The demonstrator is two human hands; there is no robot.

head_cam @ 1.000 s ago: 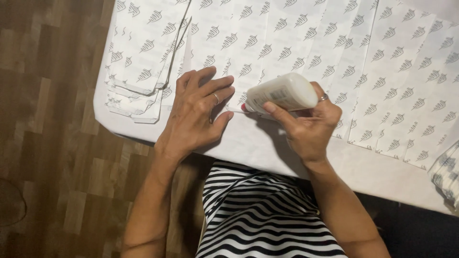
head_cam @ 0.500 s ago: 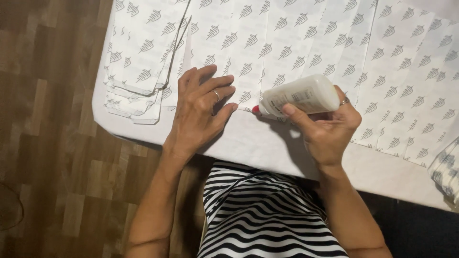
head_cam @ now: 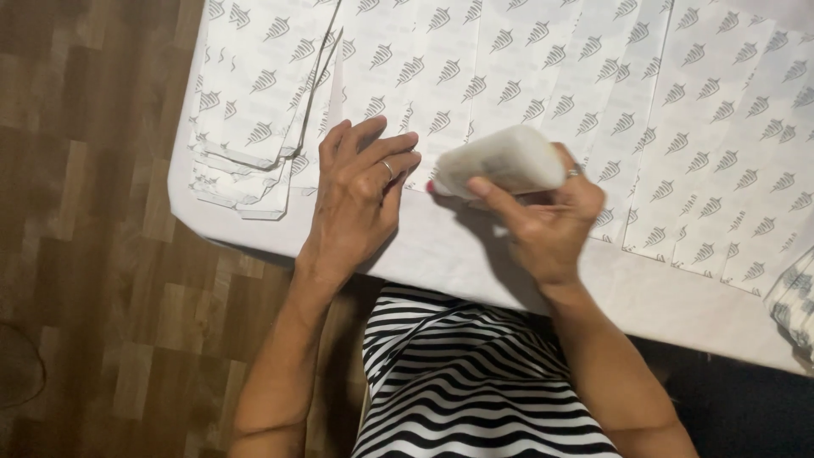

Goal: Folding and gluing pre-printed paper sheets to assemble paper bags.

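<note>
A white squeeze bottle (head_cam: 500, 161) is being held on its side near the tabletop's (head_cam: 475, 254) front edge, red tip aimed left, the right hand's (head_cam: 543, 212) grip pinching it. Printed white paper (head_cam: 543, 76) is being pressed flat by the left hand (head_cam: 360, 191), fingers spread. Folded printed bags (head_cam: 254, 110) are stacked at the left corner.

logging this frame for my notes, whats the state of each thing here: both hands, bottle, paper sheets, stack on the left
left hand: flat, palm down, pressing on the printed paper sheets
right hand: fingers closed around the white glue bottle
white glue bottle: tipped on its side, red tip pointing left, close to the paper's edge
printed paper sheets: spread flat, overlapping, across the table
stack of folded paper: piled at the white table's left corner, untouched
</note>
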